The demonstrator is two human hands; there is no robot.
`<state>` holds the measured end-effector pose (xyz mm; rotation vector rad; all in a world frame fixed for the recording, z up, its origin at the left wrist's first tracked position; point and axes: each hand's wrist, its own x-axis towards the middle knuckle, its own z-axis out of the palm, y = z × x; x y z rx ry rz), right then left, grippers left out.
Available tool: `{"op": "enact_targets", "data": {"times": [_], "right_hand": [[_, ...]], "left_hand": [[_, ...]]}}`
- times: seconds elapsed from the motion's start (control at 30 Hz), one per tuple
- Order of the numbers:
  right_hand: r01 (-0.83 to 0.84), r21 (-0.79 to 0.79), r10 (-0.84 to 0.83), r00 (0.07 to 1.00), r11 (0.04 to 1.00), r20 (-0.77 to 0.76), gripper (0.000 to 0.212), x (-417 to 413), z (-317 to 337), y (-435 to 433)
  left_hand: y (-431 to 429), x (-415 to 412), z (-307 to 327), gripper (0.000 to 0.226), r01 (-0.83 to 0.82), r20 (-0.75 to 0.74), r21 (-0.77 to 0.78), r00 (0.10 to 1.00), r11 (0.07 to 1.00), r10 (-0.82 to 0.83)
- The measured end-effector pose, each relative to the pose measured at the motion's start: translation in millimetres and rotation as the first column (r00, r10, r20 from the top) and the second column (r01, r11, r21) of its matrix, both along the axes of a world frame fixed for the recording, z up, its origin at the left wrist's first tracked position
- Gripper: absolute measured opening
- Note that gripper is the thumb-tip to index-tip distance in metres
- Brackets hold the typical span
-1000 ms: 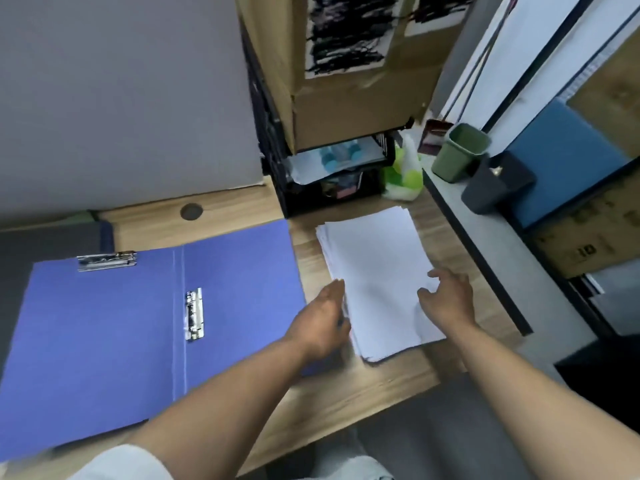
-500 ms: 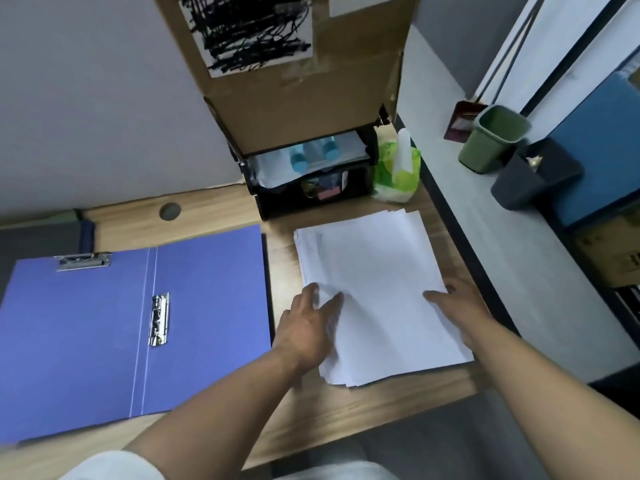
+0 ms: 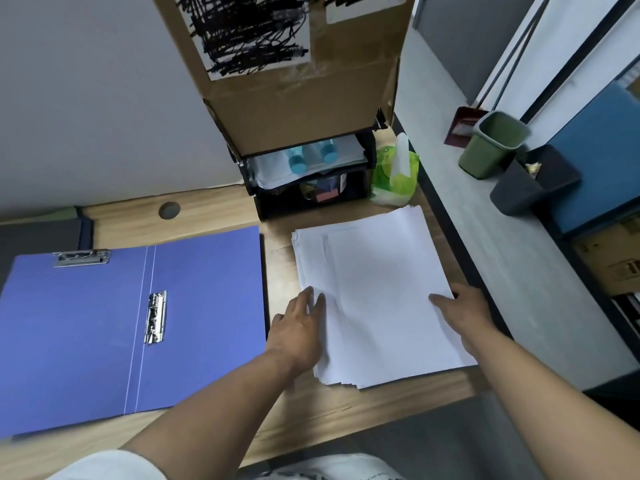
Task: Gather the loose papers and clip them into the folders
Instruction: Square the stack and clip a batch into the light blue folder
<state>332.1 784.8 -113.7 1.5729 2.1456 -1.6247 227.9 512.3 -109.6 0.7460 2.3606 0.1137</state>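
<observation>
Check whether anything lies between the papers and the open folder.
Nothing visible does. Only a bare strip of desk separates the papers from the folder. The left hand rests at the stack's left edge, and both folder clips lie uncovered.

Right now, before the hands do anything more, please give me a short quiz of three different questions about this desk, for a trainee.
1. True or false: the open blue-purple plastic folder lies to the left of the stack of white loose papers.
2. Multiple choice: where is the left hand? A. on the metal spring clip at the folder's spine. B. on the left edge of the paper stack. C. on the green tissue pack.
3. Fill in: the right hand rests on the stack's ____ edge.

Key: 1 true; 2 B; 3 right.
</observation>
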Motion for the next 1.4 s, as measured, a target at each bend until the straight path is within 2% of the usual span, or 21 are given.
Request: {"op": "enact_targets", "data": {"times": [0.13,0.23,0.33,0.4,0.47,0.5,0.57,0.6,0.67,0.77,0.87,0.93,1.0,1.07,1.2,1.3,1.4], "right_hand": [[-0.042,0.058,0.045,0.998,0.997,-0.040,0.025,3.4,12.0,-1.6],[-0.062,0.052,0.066,0.994,0.997,-0.088,0.031,5.7,24.9,-6.0],[-0.041,0.014,0.042,0.993,0.999,-0.114,0.032,8.9,32.5,-8.8],[-0.040,-0.056,0.032,0.989,0.998,-0.143,0.032,11.7,39.4,-12.2],[-0.077,-0.144,0.046,0.977,0.987,-0.207,0.035,15.6,43.1,-16.1],[-0.091,-0.181,0.044,0.968,0.979,-0.247,0.037,18.5,44.3,-17.7],[-0.116,-0.228,0.046,0.955,0.967,-0.293,0.039,22.4,45.4,-21.6],[-0.122,-0.235,0.051,0.956,0.964,-0.289,0.037,22.5,44.5,-22.5],[-0.113,-0.224,0.051,0.963,0.968,-0.266,0.030,21.2,45.2,-25.9],[-0.084,-0.164,0.042,0.968,0.983,-0.246,0.030,19.9,50.5,-33.5],[-0.121,-0.115,0.094,0.972,0.986,-0.214,0.036,18.9,51.6,-39.1],[-0.113,-0.073,0.093,0.965,0.991,-0.245,0.041,17.0,57.4,-40.6],[-0.092,-0.015,0.083,0.945,0.996,-0.317,0.049,13.4,67.7,-42.5],[-0.045,0.042,0.058,0.910,0.998,-0.411,0.049,8.7,80.5,-43.9],[0.103,0.085,-0.040,0.838,0.991,-0.545,0.047,5.2,87.8,-44.3],[0.148,0.115,-0.061,0.832,0.982,-0.551,0.058,7.1,82.1,-49.5],[0.150,0.158,-0.046,0.850,0.976,-0.524,0.052,7.4,73.3,-50.4]], "left_hand": [[-2.9,-3.1,-0.4,0.086,-0.009,0.042,0.026,0.999,1.000,0.008],[-2.4,-7.7,0.9,0.073,-0.025,0.068,0.052,0.997,0.998,0.022],[2.4,-9.9,3.7,0.056,-0.145,0.067,0.163,0.989,0.976,0.135],[6.2,-10.6,8.5,0.065,-0.363,0.195,0.310,0.929,0.879,0.315],[8.9,-13.4,16.2,0.082,-0.640,0.479,0.389,0.755,0.663,0.447],[10.5,-14.5,23.3,0.083,-0.743,0.603,0.381,0.651,0.550,0.462],[10.4,-16.6,33.2,0.073,-0.857,0.731,0.343,0.500,0.384,0.464],[9.4,-19.0,33.2,0.062,-0.877,0.744,0.340,0.472,0.341,0.472],[5.7,-24.0,32.2,0.036,-0.882,0.752,0.335,0.463,0.332,0.470],[1.7,-24.5,32.4,0.022,-0.891,0.807,0.301,0.428,0.339,0.407],[6.3,-19.4,43.8,0.027,-0.873,0.844,0.330,0.443,0.359,0.302],[14.5,-15.8,51.5,0.035,-0.823,0.787,0.422,0.541,0.380,0.297],[26.0,-15.0,65.2,0.036,-0.778,0.671,0.538,0.629,0.326,0.394],[36.9,-14.9,84.9,0.035,-0.720,0.586,0.649,0.678,0.245,0.444],[49.2,-13.7,105.7,0.045,-0.624,0.542,0.761,0.762,0.179,0.354],[50.0,-10.2,98.0,0.050,-0.581,0.485,0.783,0.795,0.224,0.365],[53.0,-9.1,84.2,0.042,-0.553,0.438,0.778,0.818,0.300,0.372]]}}
